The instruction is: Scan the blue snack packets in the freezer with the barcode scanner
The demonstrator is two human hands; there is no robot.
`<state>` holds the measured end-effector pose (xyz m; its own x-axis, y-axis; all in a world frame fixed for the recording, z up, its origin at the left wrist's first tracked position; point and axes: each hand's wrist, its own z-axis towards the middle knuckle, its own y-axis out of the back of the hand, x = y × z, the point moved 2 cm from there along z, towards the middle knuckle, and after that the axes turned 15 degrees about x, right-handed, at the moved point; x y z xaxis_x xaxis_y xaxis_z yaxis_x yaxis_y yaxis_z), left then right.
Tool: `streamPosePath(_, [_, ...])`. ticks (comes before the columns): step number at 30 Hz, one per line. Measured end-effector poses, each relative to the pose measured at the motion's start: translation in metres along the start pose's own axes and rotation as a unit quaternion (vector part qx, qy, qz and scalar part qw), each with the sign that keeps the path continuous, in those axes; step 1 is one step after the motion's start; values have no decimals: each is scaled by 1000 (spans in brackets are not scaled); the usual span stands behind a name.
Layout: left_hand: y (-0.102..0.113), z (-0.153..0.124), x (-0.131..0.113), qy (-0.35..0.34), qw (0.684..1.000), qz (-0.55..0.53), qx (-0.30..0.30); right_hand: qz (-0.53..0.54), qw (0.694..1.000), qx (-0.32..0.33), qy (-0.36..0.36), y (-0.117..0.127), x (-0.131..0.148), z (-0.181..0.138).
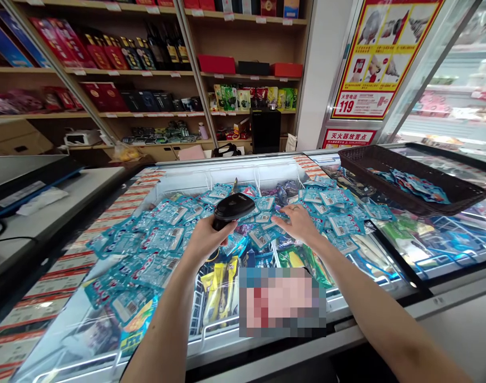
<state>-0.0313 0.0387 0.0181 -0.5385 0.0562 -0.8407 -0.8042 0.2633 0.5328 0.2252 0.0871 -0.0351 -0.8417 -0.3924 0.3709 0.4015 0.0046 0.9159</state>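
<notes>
My left hand [206,237] is wrapped round the handle of a black barcode scanner [233,207], its head held above a chest freezer. Many small blue-and-clear packets [162,238] with printed barcodes lie spread over the freezer's glass top, on both sides of my hands. Over the packets at the centre right, my right hand [299,224] has its fingers apart and holds nothing that I can see. It is nearest to a blue packet [262,236]; whether its fingertips touch one is unclear.
A dark woven basket [458,194] with more blue packets stands on the right. Yellow-wrapped items [221,287] sit inside the freezer. A blurred patch [282,303] covers something at the front edge. Shelves [139,72] of boxes and bottles rise behind; a counter [95,183] is left.
</notes>
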Motion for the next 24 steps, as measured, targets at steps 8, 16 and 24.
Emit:
streamPosePath(8, [0, -1, -1, 9, 1000, 9, 1, 65, 998, -11, -18, -8, -1, 9])
streamPosePath(16, [0, -2, -3, 9, 1000, 4, -1, 255, 964, -38, -71, -6, -13, 12])
streamPosePath(24, [1, -3, -3, 10, 999, 32, 1, 553, 812, -146, -119, 9, -32, 7])
